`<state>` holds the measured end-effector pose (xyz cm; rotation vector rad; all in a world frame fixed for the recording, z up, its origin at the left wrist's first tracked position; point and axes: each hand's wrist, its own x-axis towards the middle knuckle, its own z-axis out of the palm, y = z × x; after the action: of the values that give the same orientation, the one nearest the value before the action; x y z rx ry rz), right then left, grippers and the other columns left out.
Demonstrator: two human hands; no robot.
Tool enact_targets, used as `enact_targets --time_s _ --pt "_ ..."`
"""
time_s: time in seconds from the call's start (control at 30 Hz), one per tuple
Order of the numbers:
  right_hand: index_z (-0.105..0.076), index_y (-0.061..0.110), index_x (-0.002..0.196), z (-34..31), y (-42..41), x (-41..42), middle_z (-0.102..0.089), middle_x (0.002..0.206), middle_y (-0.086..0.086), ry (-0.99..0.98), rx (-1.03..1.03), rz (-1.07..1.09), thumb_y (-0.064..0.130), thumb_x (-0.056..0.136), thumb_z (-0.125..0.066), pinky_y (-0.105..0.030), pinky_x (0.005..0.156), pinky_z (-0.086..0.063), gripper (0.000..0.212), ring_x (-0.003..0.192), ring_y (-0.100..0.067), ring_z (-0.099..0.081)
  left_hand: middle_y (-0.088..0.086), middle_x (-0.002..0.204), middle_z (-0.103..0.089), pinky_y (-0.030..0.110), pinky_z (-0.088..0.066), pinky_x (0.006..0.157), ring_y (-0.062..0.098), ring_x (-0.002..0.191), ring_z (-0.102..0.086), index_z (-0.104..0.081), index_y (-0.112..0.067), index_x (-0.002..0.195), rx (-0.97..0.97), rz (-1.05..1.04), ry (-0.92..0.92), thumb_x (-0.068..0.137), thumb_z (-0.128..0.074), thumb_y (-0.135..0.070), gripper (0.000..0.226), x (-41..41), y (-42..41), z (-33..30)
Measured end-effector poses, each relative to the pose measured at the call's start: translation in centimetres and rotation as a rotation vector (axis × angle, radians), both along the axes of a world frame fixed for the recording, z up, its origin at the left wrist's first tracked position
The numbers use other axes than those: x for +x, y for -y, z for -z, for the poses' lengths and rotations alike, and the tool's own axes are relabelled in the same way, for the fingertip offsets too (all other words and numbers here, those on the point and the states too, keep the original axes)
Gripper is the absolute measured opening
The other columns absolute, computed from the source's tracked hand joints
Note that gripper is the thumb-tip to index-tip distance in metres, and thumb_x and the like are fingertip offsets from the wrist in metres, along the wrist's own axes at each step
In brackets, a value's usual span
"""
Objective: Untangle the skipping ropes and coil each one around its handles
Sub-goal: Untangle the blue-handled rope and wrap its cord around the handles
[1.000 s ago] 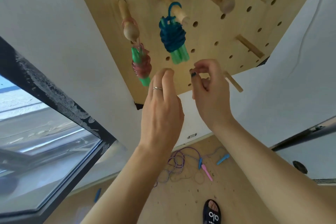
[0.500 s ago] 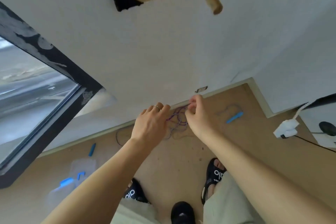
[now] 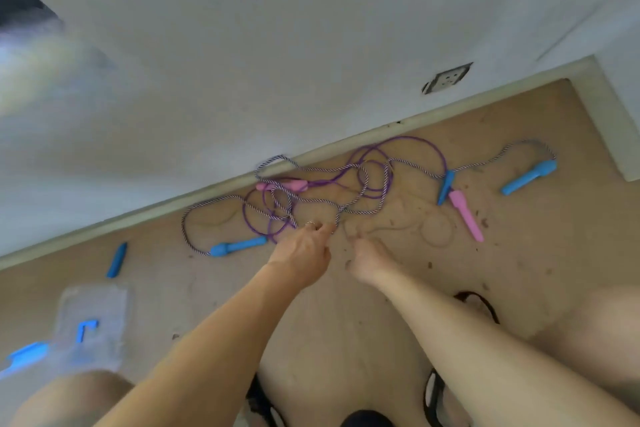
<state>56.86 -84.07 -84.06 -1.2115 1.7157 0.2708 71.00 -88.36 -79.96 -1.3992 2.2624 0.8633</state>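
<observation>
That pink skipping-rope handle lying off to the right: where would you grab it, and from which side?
Grip the pink handle around its wider lower end, coming from above and the right. That end lies free on the bare floor; its upper end touches a blue handle where the cords meet.

Ahead of your hands (image 3: 304,250), tangled ropes (image 3: 329,184) and the wall (image 3: 277,80) block you; bare floor (image 3: 398,288) lies open behind them.
</observation>
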Motion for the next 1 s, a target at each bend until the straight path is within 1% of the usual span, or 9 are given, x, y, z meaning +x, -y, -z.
enact_targets --time_s 0.1,0.23,0.33,0.5,0.6,0.73,0.87,0.93,1.0 --pt "-0.045 0.021 0.144 5.3 0.4 0.1 -0.030 0.158 -0.003 -0.041 -0.027 -0.121 0.019 0.093 -0.054 -0.038 0.113 -0.033 0.052 0.145 -0.025 -0.030 0.004 0.141 -0.046 0.038 -0.046 0.094 0.029 0.123 -0.051 -0.039 -0.024 0.144 0.025 -0.025 -0.012 0.094 -0.050 -0.020 0.051 0.4 0.3 4.9" --pt "-0.043 0.019 0.147 10.5 0.7 0.7 -0.017 0.163 -0.002 -0.078 -0.052 -0.201 0.015 0.094 -0.053 -0.042 0.118 -0.020 0.055 0.151 -0.027 -0.014 0.003 0.142 -0.046 0.035 -0.043 0.096 0.027 0.125 -0.050 -0.040 -0.025 0.144 0.055 -0.086 -0.024 0.093 -0.053 -0.020 0.053 1.3 0.5 10.0" --pt "-0.047 0.022 0.141 13.4 1.0 0.6 -0.020 0.156 -0.005 -0.168 -0.103 -0.238 0.020 0.083 -0.060 -0.044 0.114 -0.027 0.059 0.144 -0.032 -0.019 0.003 0.140 -0.048 0.036 -0.044 0.097 0.027 0.125 -0.050 -0.041 -0.024 0.144 0.093 -0.115 -0.029 0.093 -0.054 -0.020 0.053 2.0 -0.1 12.2" --pt "-0.033 0.016 0.150 15.2 3.1 -0.1 -0.009 0.162 -0.008 -0.247 -0.149 -0.350 0.015 0.081 -0.063 -0.049 0.121 -0.015 0.076 0.149 -0.033 -0.010 0.000 0.138 -0.049 0.034 -0.046 0.092 0.024 0.122 -0.051 -0.038 -0.026 0.144 0.076 -0.069 0.050 0.094 -0.050 -0.023 0.051 2.3 0.0 12.8" --pt "-0.045 0.015 0.143 14.7 3.9 -0.2 -0.028 0.154 -0.004 -0.334 -0.229 -0.406 0.011 0.079 -0.066 -0.044 0.117 -0.021 0.068 0.141 -0.029 -0.026 -0.001 0.132 -0.051 0.035 -0.046 0.089 0.024 0.119 -0.052 -0.038 -0.026 0.141 0.022 -0.001 0.079 0.094 -0.048 -0.024 0.048 1.4 -0.2 11.9" --pt "-0.058 0.015 0.131 12.5 2.7 0.0 -0.049 0.139 -0.004 -0.270 -0.252 -0.333 0.006 0.078 -0.065 -0.040 0.116 -0.025 0.054 0.133 -0.028 -0.040 0.001 0.129 -0.051 0.037 -0.046 0.089 0.026 0.118 -0.053 -0.039 -0.023 0.140 0.023 0.015 0.060 0.092 -0.050 -0.024 0.049 1.0 -0.3 9.8" --pt "-0.068 0.015 0.109 8.2 2.2 -0.1 -0.066 0.118 -0.007 -0.068 -0.416 -0.098 0.010 0.081 -0.055 -0.036 0.093 -0.049 0.031 0.112 -0.031 -0.061 0.005 0.135 -0.050 0.039 -0.046 0.091 0.031 0.120 -0.052 -0.030 -0.025 0.147 -0.028 -0.047 0.002 0.090 -0.055 -0.022 0.062 0.1 1.5 6.9" --pt "-0.070 0.014 0.097 5.5 2.3 -0.2 -0.069 0.108 -0.008 -0.023 -0.480 -0.036 0.013 0.082 -0.055 -0.036 0.083 -0.051 0.021 0.105 -0.033 -0.064 0.007 0.142 -0.046 0.042 -0.045 0.097 0.033 0.124 -0.050 -0.024 -0.027 0.151 -0.021 -0.089 -0.079 0.088 -0.060 -0.021 0.073 -0.2 2.0 5.7" --pt "-0.074 0.018 0.098 2.8 2.1 -0.3 -0.071 0.108 -0.005 -0.011 -0.525 0.018 0.015 0.085 -0.056 -0.033 0.083 -0.048 0.023 0.106 -0.029 -0.064 0.006 0.144 -0.046 0.042 -0.043 0.099 0.031 0.127 -0.048 -0.025 -0.029 0.152 0.005 -0.141 -0.180 0.083 -0.064 -0.018 0.079 -0.4 1.8 4.3"
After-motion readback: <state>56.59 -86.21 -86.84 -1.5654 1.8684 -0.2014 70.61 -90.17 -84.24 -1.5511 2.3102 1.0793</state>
